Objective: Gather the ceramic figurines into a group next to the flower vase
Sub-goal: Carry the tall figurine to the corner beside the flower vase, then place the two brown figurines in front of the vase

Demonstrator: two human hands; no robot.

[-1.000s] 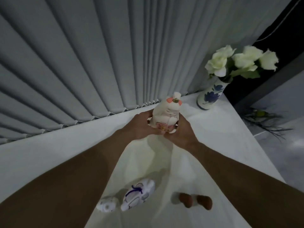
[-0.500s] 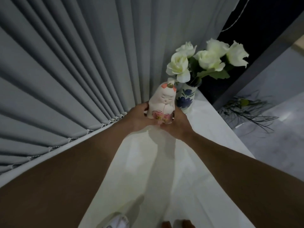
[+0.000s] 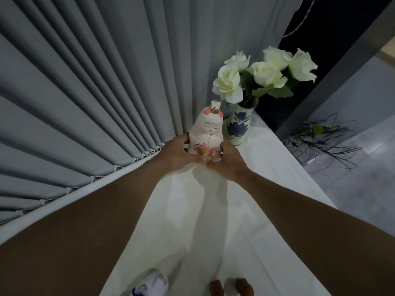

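Observation:
A white ceramic doll figurine (image 3: 206, 133) with pink flowers on its robe stands upright between both hands. My left hand (image 3: 178, 153) grips its left side and my right hand (image 3: 226, 162) its right side and base. It is just left of the blue-flowered vase (image 3: 238, 127), which holds white roses (image 3: 265, 71), near the table's far end. A white figurine with purple marks (image 3: 150, 285) lies at the bottom edge. A figurine with two brown parts (image 3: 232, 287) sits beside it, partly cut off.
The white table (image 3: 277, 178) runs away from me, with its right edge dropping to a grey floor. Grey vertical blinds (image 3: 96, 92) hang along the left. A dark twiggy plant (image 3: 320, 137) lies on the floor to the right.
Both hands carried the doll figurine forward and right toward the vase, and it now sits closer beside it. The view has shifted, so the two near figurines slid to the bottom edge.

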